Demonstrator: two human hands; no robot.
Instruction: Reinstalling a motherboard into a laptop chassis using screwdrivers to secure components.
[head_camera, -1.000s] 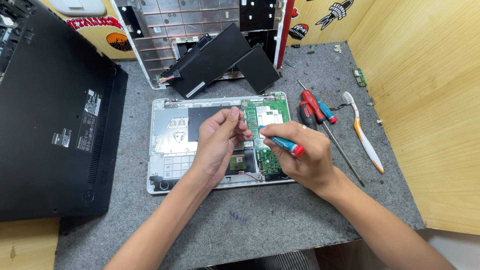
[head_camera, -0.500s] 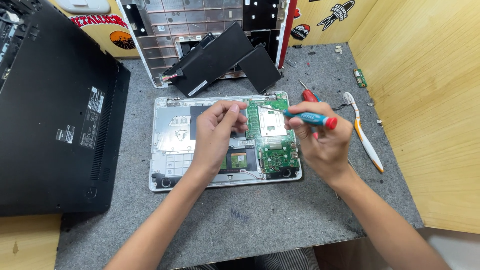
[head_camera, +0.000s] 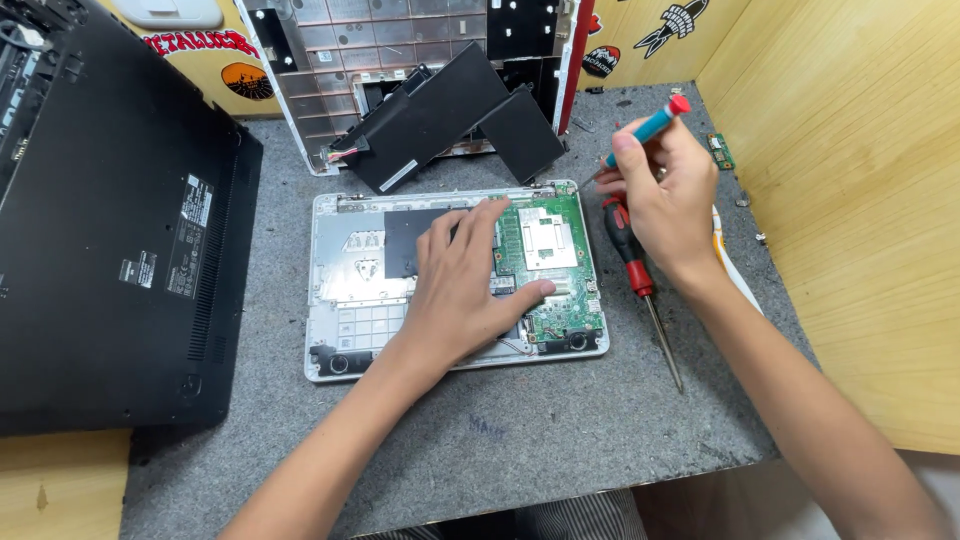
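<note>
Right hand (head_camera: 665, 195) lifted to 2 o'clock, fingers pinching blue screwdriver (head_camera: 645, 130); left hand (head_camera: 460, 290) flat, fingers spread, steadying opened laptop base (head_camera: 345, 300).

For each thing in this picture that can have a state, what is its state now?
Small laptop base: opened, cover off, insides exposed.
Green circuit board: bare, seated in the base.
Left hand: lies flat on the base, fingers spread.
Right hand: lifted beside the base, closed on the blue screwdriver.
Red screwdriver: lies on the grey mat, unheld.
Black battery pack: out of the base, leaning on the white cover.
</note>
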